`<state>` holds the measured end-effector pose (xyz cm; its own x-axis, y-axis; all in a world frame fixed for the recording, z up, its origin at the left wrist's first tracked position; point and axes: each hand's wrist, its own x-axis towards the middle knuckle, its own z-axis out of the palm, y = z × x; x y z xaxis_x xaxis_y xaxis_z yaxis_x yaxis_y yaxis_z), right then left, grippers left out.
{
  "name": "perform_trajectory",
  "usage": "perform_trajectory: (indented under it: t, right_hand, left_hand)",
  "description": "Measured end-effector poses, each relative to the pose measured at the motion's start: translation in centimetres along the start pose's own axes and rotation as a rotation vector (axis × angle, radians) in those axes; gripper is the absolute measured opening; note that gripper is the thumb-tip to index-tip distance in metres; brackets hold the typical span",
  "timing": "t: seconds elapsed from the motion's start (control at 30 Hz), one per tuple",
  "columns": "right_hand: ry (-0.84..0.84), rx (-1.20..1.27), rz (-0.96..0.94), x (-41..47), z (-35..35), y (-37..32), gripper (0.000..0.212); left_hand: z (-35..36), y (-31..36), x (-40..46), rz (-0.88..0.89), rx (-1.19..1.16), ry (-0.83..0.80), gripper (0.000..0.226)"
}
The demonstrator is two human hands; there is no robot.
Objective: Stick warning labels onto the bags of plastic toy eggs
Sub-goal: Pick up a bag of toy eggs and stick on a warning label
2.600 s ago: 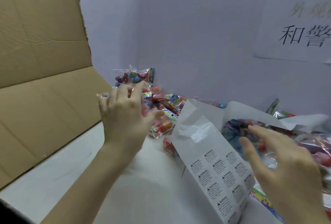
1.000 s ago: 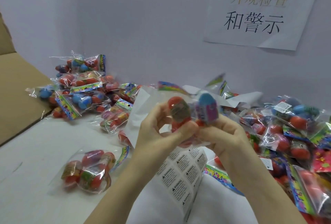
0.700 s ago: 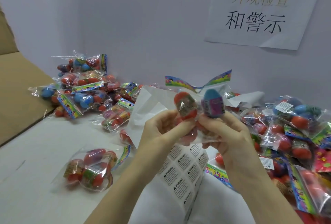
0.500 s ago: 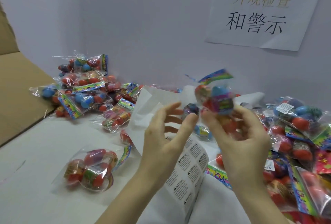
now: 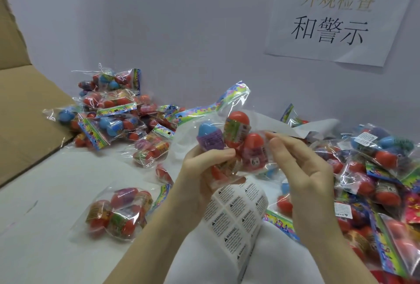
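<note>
A: Bag of eggs (image 5: 229, 138) — item one. Clear crinkly film, a printed header strip on top, one blue-and-purple egg and several red ones inside. Location: held up over the table (image 5: 45, 192), above the label sheet (image 5: 234, 213).

B: Who has it?

A: Left hand (image 5: 204, 170) — fingers and thumb curled round the lower part of the bag, eggs bunched above them. Right hand (image 5: 302, 170): fingers loosely bent, fingertips at the bag's right edge; whether they pinch the film, I cannot tell.

B: Handling notes?

A: Judged light. Film looks soft and slippery, so it likely slides over the eggs and puckers. Eggs look like hard shells that roll against each other; probably not fragile, but they give a lumpy face for a label.

B: Where to take hold?

A: Low, round the cluster of eggs, as the left hand has it. That should pull the film taut over one egg. The header strip is flat but floppy, a poor grip for pressing.

B: Other stock?

A: Label sheet: white backing, rows of small warning labels, curling across the lap. One bag (image 5: 118, 213) lies apart on the left of the table; a heap of bags (image 5: 109, 111) behind it, another heap (image 5: 375, 170) at right. Some in that heap carry a white label.
</note>
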<state>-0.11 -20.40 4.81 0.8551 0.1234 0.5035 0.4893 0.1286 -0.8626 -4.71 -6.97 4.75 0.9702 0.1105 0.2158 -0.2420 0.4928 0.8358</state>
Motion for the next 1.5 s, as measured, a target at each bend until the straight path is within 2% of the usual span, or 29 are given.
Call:
perform_trajectory:
  t: [0.17, 0.53, 0.7, 0.9, 0.93, 1.0, 1.07, 1.13, 1.2, 1.27, 1.33, 1.4, 1.5]
  right_hand:
    - [0.01, -0.017, -0.075, -0.1, -0.1, -0.6, 0.015]
    - [0.141, -0.112, -0.205, -0.3, -0.3, -0.7, 0.008]
    - [-0.026, 0.021, -0.013, -0.1, -0.3, -1.2, 0.018]
    - [-0.063, 0.025, -0.064, 0.0, -0.5, -1.1, 0.008]
    - [-0.066, -0.043, -0.125, -0.1, -0.4, -1.1, 0.009]
    - [-0.076, -0.276, -0.281, -0.3, -0.1, -0.7, 0.031]
    - [-0.063, -0.42, -0.375, -0.4, 0.1, -0.3, 0.048]
    - [-0.023, -0.341, -0.294, -0.3, 0.1, -0.2, 0.048]
    - [0.031, -0.12, -0.127, 0.0, -0.1, -0.1, 0.036]
    - [0.104, -0.117, -0.085, 0.1, -0.3, 0.2, 0.036]
    - [0.178, -0.398, -0.271, 0.0, -0.1, 0.2, 0.039]
    - [0.195, -0.61, -0.525, -0.3, 0.2, 0.5, 0.034]
    - [0.102, -0.678, -0.69, -0.7, 0.5, 0.7, 0.043]
  left_hand:
    - [0.2, -0.2, 0.4, 0.027, 0.098, 0.054, 0.011]
    - [0.2, -0.1, 0.4, 0.028, 0.081, 0.095, 0.011]
    - [-0.1, 0.0, 0.3, 0.06, 0.1, 0.043, 0.013]
    - [0.0, -0.3, 0.5, 0.079, 0.108, 0.114, 0.006]
    - [0.0, -0.3, 0.6, 0.086, 0.115, 0.131, 0.007]
    - [0.2, -0.4, 0.6, 0.107, 0.127, 0.158, 0.02]
    - [0.3, -0.3, 0.6, 0.108, 0.09, 0.163, 0.024]
    - [0.2, 0.0, 0.6, 0.058, 0.01, 0.097, 0.024]
    - [-0.1, 0.4, 0.4, -0.01, -0.053, 0.016, 0.034]
    - [-0.1, 0.6, 0.2, -0.04, -0.03, -0.036, 0.027]
    - [0.2, 0.4, 0.2, -0.028, 0.024, -0.025, 0.019]
    - [0.5, 0.0, 0.2, -0.001, 0.046, 0.008, 0.027]
    - [0.6, -0.3, 0.3, 0.069, 0.08, 0.016, 0.032]
